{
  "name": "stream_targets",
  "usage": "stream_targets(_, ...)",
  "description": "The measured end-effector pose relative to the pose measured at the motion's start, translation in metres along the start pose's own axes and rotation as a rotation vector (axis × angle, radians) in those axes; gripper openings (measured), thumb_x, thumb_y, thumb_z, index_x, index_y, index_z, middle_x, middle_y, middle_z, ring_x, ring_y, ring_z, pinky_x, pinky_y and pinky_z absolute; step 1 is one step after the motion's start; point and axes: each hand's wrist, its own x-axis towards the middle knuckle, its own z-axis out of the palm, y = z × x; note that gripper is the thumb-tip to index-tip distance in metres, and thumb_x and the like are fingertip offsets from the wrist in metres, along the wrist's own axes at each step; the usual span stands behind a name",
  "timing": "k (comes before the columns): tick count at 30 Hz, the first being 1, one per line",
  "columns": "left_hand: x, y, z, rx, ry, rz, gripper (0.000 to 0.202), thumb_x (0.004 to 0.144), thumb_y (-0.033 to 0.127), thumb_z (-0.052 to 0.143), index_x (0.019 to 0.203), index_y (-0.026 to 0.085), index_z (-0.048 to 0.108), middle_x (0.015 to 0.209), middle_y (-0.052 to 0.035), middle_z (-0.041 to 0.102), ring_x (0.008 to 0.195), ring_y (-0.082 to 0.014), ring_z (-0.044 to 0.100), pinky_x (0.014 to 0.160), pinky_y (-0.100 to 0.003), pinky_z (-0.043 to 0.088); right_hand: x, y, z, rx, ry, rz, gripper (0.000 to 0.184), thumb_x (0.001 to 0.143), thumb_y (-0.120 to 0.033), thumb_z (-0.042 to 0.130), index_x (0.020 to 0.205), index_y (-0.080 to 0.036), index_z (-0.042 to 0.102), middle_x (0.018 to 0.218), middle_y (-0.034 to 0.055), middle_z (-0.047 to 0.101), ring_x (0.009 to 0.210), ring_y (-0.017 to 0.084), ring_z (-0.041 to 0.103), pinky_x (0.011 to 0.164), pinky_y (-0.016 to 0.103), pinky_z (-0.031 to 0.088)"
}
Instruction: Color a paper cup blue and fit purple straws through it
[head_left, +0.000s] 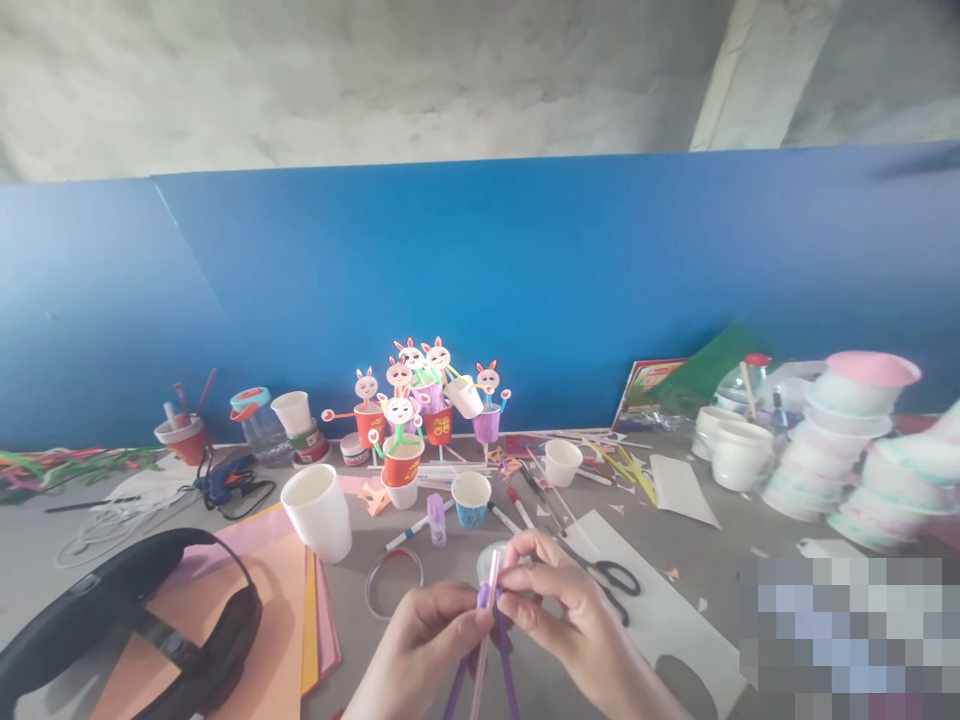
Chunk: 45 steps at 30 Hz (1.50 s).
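Observation:
My left hand [439, 640] is closed, thumb and fingers pinching a pale striped straw [493, 580] that stands nearly upright. A purple pipe cleaner [508, 670] bends round the straw at my fingertips, and both its ends hang down below. My right hand [562, 605] is closed at the same spot, its fingertips pinched on the pipe cleaner beside the straw. A clear round roll of tape [489, 562] lies partly hidden behind the straw. Just beyond my hands are a blue-patterned paper cup [471, 500] and a purple glue stick [436, 522].
Black scissors [619, 580] lie on white paper [675, 620] at right. Rabbit-faced cup figures [403, 450] stand by the blue partition [525, 270]. At left are a white cup [319, 512], coloured paper [277, 620] and a black headset-like band [112, 600]. Stacked bowls [832, 450] stand far right.

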Motion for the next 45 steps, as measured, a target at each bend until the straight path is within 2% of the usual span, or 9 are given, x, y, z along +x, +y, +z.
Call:
stream_targets(7,-0.001,0.002,0.0,-0.051,0.03,-0.056,0.043,0.073,0.061,0.078,0.074,0.018,0.084,0.073,-0.0043,0.075,0.068,-0.0152,0.054,0.067,-0.023,0.043,0.0,0.002,0.001,-0.017,0.042,-0.038,0.033,0.098,-0.051,0.057,0.089,-0.027,0.078,0.096,0.0044,0.058,0.089,0.02,0.063,0.081,0.032,0.054)
stream_targets(12,0.0,0.0,0.001,-0.027,-0.009,-0.027,0.042,0.081,0.058,0.071,0.085,0.019,0.085,0.076,-0.0064,0.078,0.069,-0.0162,0.055,0.069,-0.025,0.043,-0.001,0.005,0.001,-0.013,0.061,-0.043,0.031,0.098,-0.049,0.058,0.089,-0.027,0.078,0.097,0.0045,0.059,0.089,0.02,0.065,0.083,0.032,0.054)
stream_targets(15,0.001,0.0,0.001,-0.026,-0.027,-0.029,0.046,0.08,0.061,0.071,0.085,0.018,0.085,0.073,-0.007,0.078,0.065,-0.0157,0.054,0.066,-0.025,0.043,0.0,0.004,0.002,-0.005,0.059,-0.028,0.031,0.099,-0.048,0.057,0.089,-0.027,0.078,0.097,0.0044,0.059,0.09,0.02,0.064,0.083,0.031,0.054)
stream_targets(22,0.003,-0.008,0.005,-0.111,0.091,-0.045,0.043,0.075,0.059,0.078,0.077,0.017,0.082,0.071,-0.0056,0.076,0.065,-0.0146,0.056,0.068,-0.025,0.046,0.001,0.003,0.007,-0.035,0.131,-0.03,0.033,0.099,-0.048,0.056,0.087,-0.026,0.077,0.095,0.0043,0.06,0.089,0.02,0.065,0.077,0.028,0.053)
stream_targets(29,0.009,-0.027,0.01,-0.147,0.138,-0.058,0.051,0.068,0.066,0.079,0.076,0.015,0.08,0.069,-0.004,0.07,0.065,-0.0148,0.054,0.065,-0.025,0.045,-0.003,0.007,0.012,-0.143,0.208,-0.106,0.022,0.101,-0.036,0.056,0.091,-0.026,0.074,0.095,0.0038,0.062,0.087,0.019,0.067,0.076,0.027,0.053)
stream_targets(32,0.008,-0.027,0.013,-0.164,0.167,-0.028,0.045,0.071,0.062,0.08,0.077,0.017,0.08,0.07,-0.0012,0.067,0.069,-0.0138,0.054,0.069,-0.022,0.044,-0.004,0.006,0.012,-0.183,0.208,-0.115,0.022,0.101,-0.033,0.054,0.091,-0.026,0.073,0.096,0.0043,0.061,0.085,0.019,0.067,0.074,0.027,0.054)
stream_targets(36,0.004,-0.022,0.019,-0.195,0.224,0.007,0.042,0.072,0.059,0.08,0.077,0.018,0.077,0.074,-0.0001,0.067,0.07,-0.0132,0.055,0.073,-0.023,0.045,-0.004,0.007,0.008,-0.172,0.17,-0.106,0.019,0.101,-0.03,0.056,0.098,-0.027,0.074,0.102,0.0052,0.062,0.092,0.02,0.068,0.08,0.029,0.055)
stream_targets(40,0.002,-0.019,0.022,-0.287,0.154,-0.022,0.045,0.075,0.06,0.078,0.081,0.016,0.073,0.064,-0.0021,0.07,0.063,-0.0145,0.061,0.069,-0.026,0.048,-0.004,0.009,0.003,-0.103,0.144,-0.098,0.019,0.1,-0.028,0.057,0.11,-0.029,0.073,0.106,0.0061,0.064,0.093,0.02,0.069,0.075,0.026,0.058)
stream_targets(45,0.003,-0.022,0.023,-0.367,0.097,-0.041,0.043,0.078,0.056,0.078,0.083,0.013,0.073,0.072,-0.0044,0.073,0.057,-0.0135,0.066,0.061,-0.026,0.051,-0.004,0.007,0.001,-0.163,0.157,-0.12,0.013,0.096,-0.025,0.061,0.098,-0.026,0.075,0.1,0.0049,0.064,0.088,0.019,0.069,0.079,0.028,0.057)
